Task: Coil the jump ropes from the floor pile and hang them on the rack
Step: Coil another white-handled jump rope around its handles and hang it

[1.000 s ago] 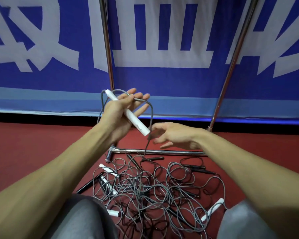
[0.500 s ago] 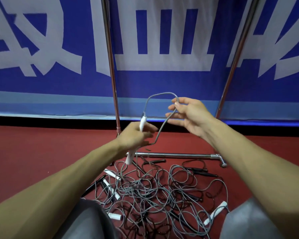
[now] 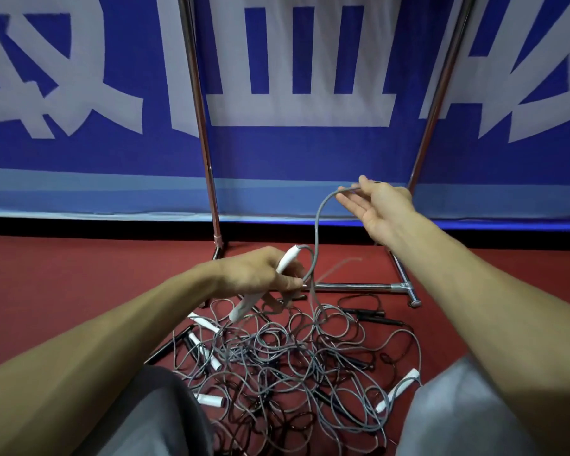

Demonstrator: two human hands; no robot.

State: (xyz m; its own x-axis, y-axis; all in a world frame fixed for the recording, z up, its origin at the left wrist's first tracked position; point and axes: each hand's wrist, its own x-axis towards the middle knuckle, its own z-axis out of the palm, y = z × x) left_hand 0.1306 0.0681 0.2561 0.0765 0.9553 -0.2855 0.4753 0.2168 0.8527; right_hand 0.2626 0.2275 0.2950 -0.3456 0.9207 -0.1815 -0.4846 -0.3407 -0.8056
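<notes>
Head view, looking forward and down. The left hand [image 3: 260, 274], just below the middle of the view, grips a white handle [image 3: 244, 307] in curled fingers, with the handle tilted so that its upper end points to 1 o'clock. From that end a grey cord [image 3: 316, 225] loops and rises toward 2 o'clock to the right hand [image 3: 379, 209], which pinches it between thumb and forefinger while the other fingers lie straight. Below the left hand the cord drops into the pile of jump ropes [image 3: 293, 357], a tangle of grey and dark cords with loose white and black handles, lying on the floor at 6 o'clock between the person's knees [image 3: 152, 416] in grey trousers. The floor [image 3: 63, 274] is a flat, dark red surface. The rack [image 3: 352, 286] stands at 12 o'clock beyond the pile: its chrome base bar lies on the floor just past the left hand, and two chrome uprights climb out of view at 11 and 1 o'clock. Behind it, a blue banner [image 3: 293, 149] with large white characters fills the upper half, edged below by a paler blue band and a black strip [image 3: 79, 227] where it meets the floor.
</notes>
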